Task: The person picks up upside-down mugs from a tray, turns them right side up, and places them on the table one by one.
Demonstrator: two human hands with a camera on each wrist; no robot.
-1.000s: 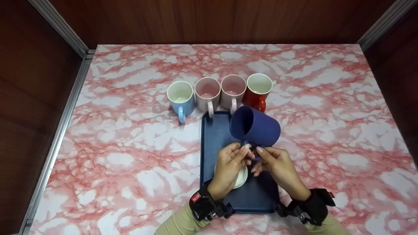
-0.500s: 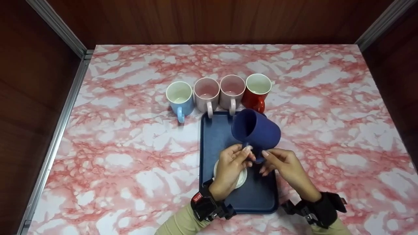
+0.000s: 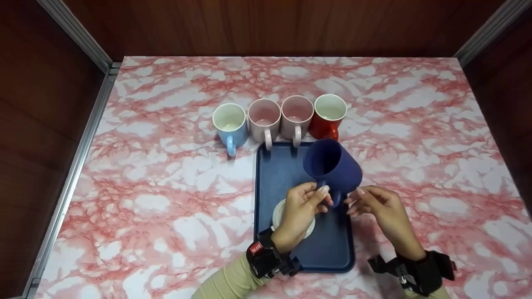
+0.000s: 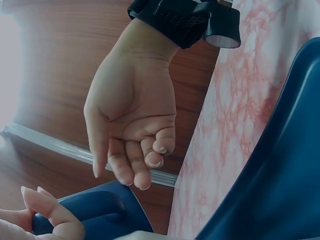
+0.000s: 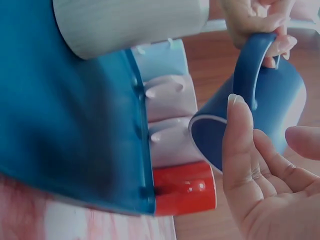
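My left hand (image 3: 298,214) pinches the handle (image 3: 336,200) of a dark blue mug (image 3: 348,172), which hangs tilted over the tray with its mouth to the upper left. In the right wrist view, left fingers (image 5: 272,22) pass through the loop of the blue mug (image 5: 280,97). Close beside the mug's base, my right hand (image 3: 388,211) is held with relaxed fingers and nothing in its grip; its palm (image 4: 142,95) shows in the left wrist view. A white round vessel (image 3: 279,211) stands on the tray, partly behind my left hand.
The dark blue tray (image 3: 328,255) lies on a red-and-white marbled table (image 3: 166,199). Along its far end stand a light blue mug (image 3: 237,137), two pink mugs (image 3: 258,132) (image 3: 289,129) and a red mug (image 3: 320,126), side by side. Brown panels (image 3: 282,29) enclose the table.
My right hand has let go of the blue mug's handle and moved right. The left hand and the mug have shifted slightly right, and the mug's mouth has turned more upward.
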